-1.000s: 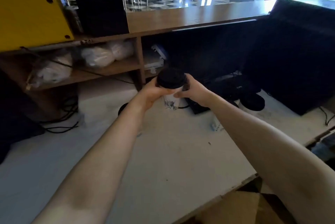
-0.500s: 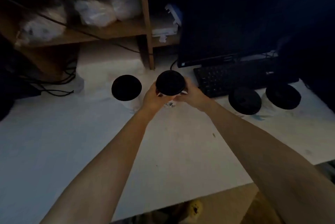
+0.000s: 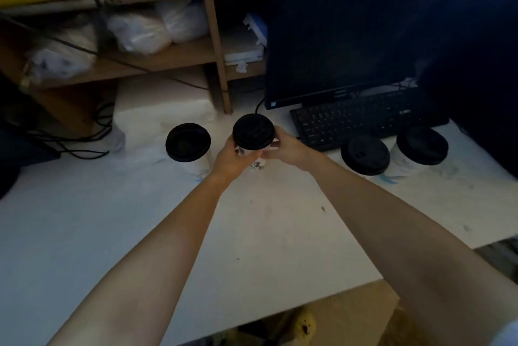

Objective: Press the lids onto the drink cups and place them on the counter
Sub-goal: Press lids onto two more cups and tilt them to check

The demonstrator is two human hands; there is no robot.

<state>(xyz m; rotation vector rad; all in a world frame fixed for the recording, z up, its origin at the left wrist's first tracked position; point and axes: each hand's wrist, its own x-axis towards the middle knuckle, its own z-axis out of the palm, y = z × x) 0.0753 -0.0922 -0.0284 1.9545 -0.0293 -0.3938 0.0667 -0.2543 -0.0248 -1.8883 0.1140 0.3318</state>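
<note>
Lidded paper cup [image 3: 253, 134] was held upright, axis vertical, gripped from both sides: left hand [image 3: 232, 159] curled round the wall, right hand [image 3: 286, 149] pinching beneath the rim. Bare tabletop [image 3: 266, 233] lay directly below, between second lidded cup [image 3: 187, 142] and keyboard [image 3: 358, 118].

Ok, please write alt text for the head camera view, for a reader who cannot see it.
The left hand and the right hand together hold a white cup with a black lid over a white counter. Three other lidded cups stand on it, one at the left and two at the right by a black keyboard and a dark monitor.
</note>
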